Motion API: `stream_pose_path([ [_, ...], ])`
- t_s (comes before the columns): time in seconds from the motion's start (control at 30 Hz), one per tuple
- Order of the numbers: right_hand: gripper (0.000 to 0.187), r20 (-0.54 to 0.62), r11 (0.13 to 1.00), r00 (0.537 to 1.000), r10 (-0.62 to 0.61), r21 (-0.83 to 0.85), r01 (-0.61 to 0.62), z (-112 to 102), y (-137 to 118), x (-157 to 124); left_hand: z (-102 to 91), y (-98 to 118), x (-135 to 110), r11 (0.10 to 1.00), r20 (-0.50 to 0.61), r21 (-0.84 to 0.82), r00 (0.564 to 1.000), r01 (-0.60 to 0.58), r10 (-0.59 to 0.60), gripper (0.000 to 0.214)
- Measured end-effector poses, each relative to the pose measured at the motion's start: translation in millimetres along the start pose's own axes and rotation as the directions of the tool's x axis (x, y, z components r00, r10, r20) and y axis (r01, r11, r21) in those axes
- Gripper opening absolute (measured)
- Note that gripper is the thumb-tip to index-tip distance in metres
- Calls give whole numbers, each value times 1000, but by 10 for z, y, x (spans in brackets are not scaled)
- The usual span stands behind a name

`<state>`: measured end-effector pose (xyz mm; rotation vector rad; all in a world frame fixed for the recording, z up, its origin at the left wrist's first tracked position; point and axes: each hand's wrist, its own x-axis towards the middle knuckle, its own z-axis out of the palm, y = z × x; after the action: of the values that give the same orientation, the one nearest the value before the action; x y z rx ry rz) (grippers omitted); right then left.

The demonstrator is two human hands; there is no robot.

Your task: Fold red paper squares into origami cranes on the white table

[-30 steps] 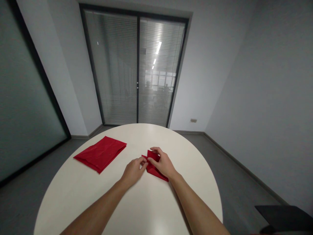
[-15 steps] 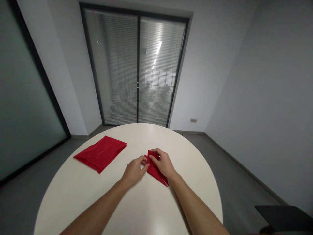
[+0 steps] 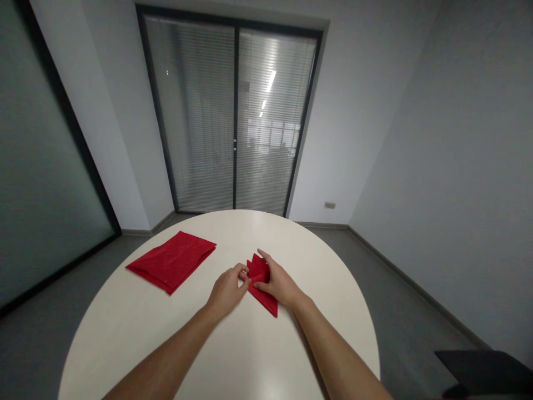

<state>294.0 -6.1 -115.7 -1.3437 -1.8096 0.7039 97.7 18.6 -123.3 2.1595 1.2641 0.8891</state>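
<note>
A folded red napkin (image 3: 263, 295) lies near the middle of the round table, its pleated points fanned at the far end and a narrow tip toward me. Whether it is paper or cloth I cannot tell. My left hand (image 3: 229, 288) pinches its left edge between thumb and fingertips. From the right, my right hand (image 3: 282, 281) grips it, thumb on the near fold and fingers bent round its far right side, the index finger raised. My right palm hides part of the folds.
On the left of the white round table (image 3: 225, 355) lies a larger red folded sheet (image 3: 172, 261), flat and creased. A dark chair part (image 3: 483, 369) shows at lower right. Beyond the table stand a glazed door with blinds (image 3: 233, 122) and grey walls.
My right hand has spread its fingers over the napkin, and a right-hand flap has been folded over, so the near end is narrower. My left hand stays almost in place.
</note>
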Motion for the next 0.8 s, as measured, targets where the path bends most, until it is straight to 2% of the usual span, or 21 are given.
stream_pose_path([
  [0.2, 93, -12, 999, 1000, -8, 32, 8, -17, 40, 30, -4, -22, 3, 997, -8, 73, 1000, -26, 26, 26],
  [0.47, 67, 53, 998, 998, 31, 52, -34, -105, 94, 10, -25, -62, -35, 950, -108, 307, 990, -53, 90, 18],
  [0.63, 42, 92, 991, 995, 24, 127, -36, -162, 125, 27, -43, -49, -45, 929, 28, 338, 988, -150, 149, 14],
  [0.8, 44, 117, 972, 992, 56, 220, -81, -178, 269, 51, -52, -87, -48, 943, 97, 259, 977, -208, 189, 20],
])
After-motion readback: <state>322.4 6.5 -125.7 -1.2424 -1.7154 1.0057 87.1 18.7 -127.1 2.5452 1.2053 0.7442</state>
